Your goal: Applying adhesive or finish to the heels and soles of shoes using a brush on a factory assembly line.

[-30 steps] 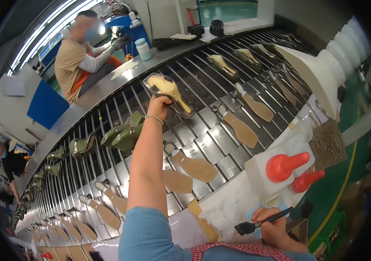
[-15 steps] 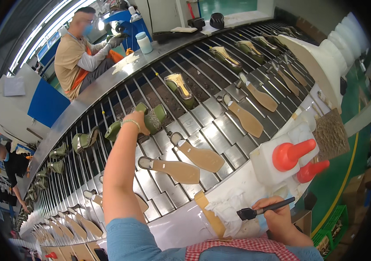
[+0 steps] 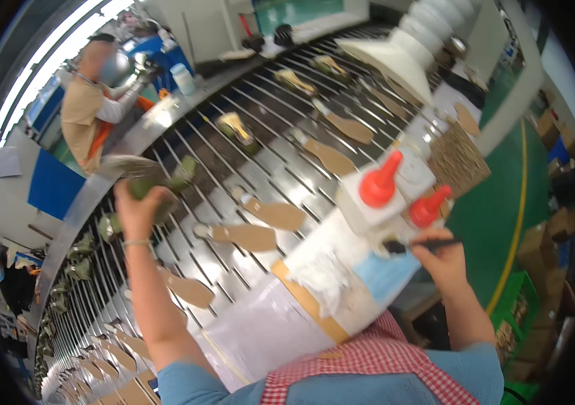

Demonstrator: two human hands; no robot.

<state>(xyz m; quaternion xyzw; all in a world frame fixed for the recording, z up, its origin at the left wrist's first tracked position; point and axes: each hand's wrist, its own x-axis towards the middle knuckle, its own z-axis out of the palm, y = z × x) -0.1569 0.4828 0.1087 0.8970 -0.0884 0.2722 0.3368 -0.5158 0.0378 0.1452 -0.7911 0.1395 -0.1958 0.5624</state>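
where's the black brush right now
In the head view, right of centre: the black brush is in the person's right grip, just below the smaller red nozzle and up-right of the light blue sheet.

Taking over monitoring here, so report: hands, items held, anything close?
Left hand gripping green shoe, slightly blurred. Right hand holding black brush. Red nozzle close to right hand.

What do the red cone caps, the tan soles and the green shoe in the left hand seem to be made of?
Red cone caps: probably plastic, smooth, evenly coloured.
Tan soles: maybe fibreboard or leather, flat and matte.
Green shoe: perhaps leather or fabric; blur hides its finish.
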